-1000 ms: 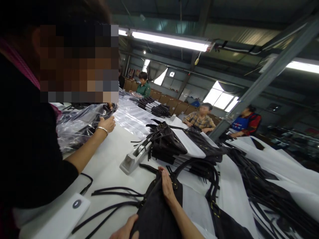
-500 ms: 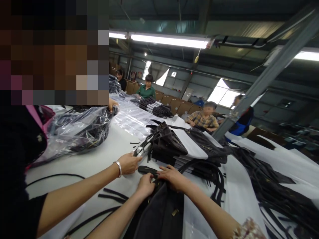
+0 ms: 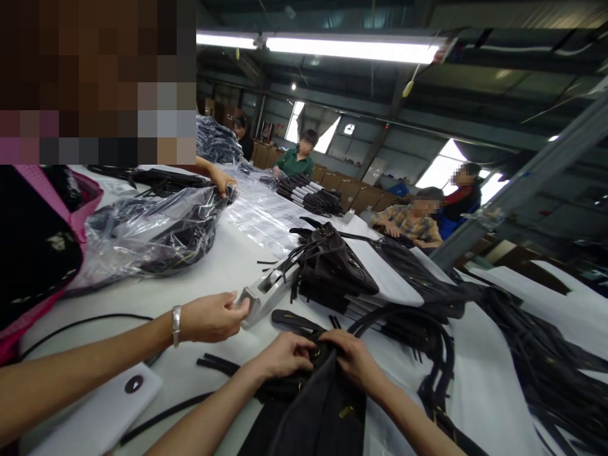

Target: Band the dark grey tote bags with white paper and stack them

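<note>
A black bag [image 3: 316, 411] with gold-coloured metal fittings lies in front of me at the table's edge. My left hand [image 3: 287, 356] has its fingers closed on the bag's upper edge, near a gold fitting. On the same edge, just to the right, my right hand [image 3: 354, 358] grips the black fabric with bent fingers. A rounded black strap end [image 3: 294, 320] sticks out beyond my hands. From the left reaches a co-worker's hand [image 3: 213, 316] with a silver bracelet, its fingertips at the end of a grey box-like holder [image 3: 266, 291].
Stacked black bags [image 3: 332, 266] with white sheets stand beyond my hands, and more bags [image 3: 536, 342] lie at right. A clear plastic-wrapped bundle [image 3: 175, 234] is at left. Near the co-worker's forearm lies a flat white rectangular thing [image 3: 104, 411]. A slanted metal post [image 3: 503, 209] rises at right.
The co-worker's braceleted hand has moved left, showing more of the grey holder. My fingers have shifted along the bag's edge, still on it. The view has turned a little left.
</note>
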`<state>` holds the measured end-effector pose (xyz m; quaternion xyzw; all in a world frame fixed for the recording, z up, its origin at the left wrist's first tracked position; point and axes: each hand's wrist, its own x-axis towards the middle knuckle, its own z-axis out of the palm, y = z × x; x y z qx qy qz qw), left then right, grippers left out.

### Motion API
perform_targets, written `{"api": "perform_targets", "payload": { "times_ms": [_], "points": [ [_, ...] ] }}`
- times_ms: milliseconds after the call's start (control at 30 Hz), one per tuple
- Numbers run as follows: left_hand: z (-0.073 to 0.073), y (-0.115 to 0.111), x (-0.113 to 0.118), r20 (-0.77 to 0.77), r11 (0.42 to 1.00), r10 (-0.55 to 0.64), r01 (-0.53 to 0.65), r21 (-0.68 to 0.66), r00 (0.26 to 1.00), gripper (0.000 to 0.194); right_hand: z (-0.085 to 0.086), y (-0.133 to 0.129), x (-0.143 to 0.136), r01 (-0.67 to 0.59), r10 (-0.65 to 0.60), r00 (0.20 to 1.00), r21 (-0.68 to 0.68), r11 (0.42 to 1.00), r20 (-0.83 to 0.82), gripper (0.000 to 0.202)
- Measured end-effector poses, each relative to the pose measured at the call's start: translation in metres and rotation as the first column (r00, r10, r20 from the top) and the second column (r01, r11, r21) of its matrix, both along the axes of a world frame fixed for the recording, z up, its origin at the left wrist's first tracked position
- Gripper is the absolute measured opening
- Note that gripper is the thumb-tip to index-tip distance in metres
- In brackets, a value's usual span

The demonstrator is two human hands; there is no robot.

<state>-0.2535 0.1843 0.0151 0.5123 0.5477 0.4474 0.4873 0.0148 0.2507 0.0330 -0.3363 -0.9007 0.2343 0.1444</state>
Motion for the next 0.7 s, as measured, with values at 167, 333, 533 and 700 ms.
{"api": "perform_targets", "payload": {
  "times_ms": [167,333,533,700],
  "points": [
    [-0.024,0.01,0.07,0.251,0.967,-0.205,0.236,-0.1,0.946,0.029,-0.005,-0.003,-0.004,0.071,-0.072,0.996,-0.02,0.997,-0.06,0.04],
    [-0.036,0.018,0.083,0.316,0.963,-0.197,0.244,-0.116,0.928,0.044,-0.007,-0.009,-0.007,0.12,-0.122,0.986,-0.026,0.992,-0.113,0.035],
    [-0.033,0.014,0.085,0.384,0.96,-0.149,0.226,-0.163,0.911,0.041,-0.008,-0.014,-0.012,0.176,-0.179,0.97,-0.032,0.984,-0.162,0.034],
    [-0.026,0.014,0.088,0.42,0.95,-0.13,0.234,-0.206,0.898,0.043,-0.01,-0.018,-0.012,0.194,-0.197,0.961,-0.035,0.98,-0.194,0.037]
  ]
}}
